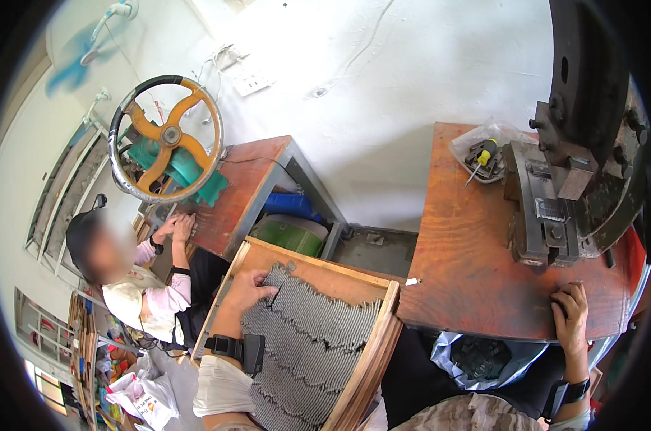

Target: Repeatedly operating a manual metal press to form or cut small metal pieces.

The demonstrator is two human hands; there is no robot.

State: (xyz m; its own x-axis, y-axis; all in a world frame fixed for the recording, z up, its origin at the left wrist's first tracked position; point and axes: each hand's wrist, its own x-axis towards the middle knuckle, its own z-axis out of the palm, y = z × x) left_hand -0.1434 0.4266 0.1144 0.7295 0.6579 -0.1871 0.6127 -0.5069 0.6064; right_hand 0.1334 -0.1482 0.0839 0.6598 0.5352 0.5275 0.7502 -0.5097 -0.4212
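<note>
My left hand (248, 286) rests with spread fingers on the top rows of small grey metal pieces (307, 345) stacked in a wooden tray (379, 337) on my left. My right hand (571, 310) lies curled on the near right edge of a reddish wooden bench (469, 266), just below a dark metal press (570, 179). I cannot tell if it pinches a small piece. Both wrists wear black bands.
Another person (135, 287) sits at left, hands at a machine with an orange and black handwheel (166, 136). A screwdriver lies in a plastic bag (483, 154) on the bench. A plastic bag of dark parts (483, 359) sits on my lap. Green and blue containers (293, 230) stand below.
</note>
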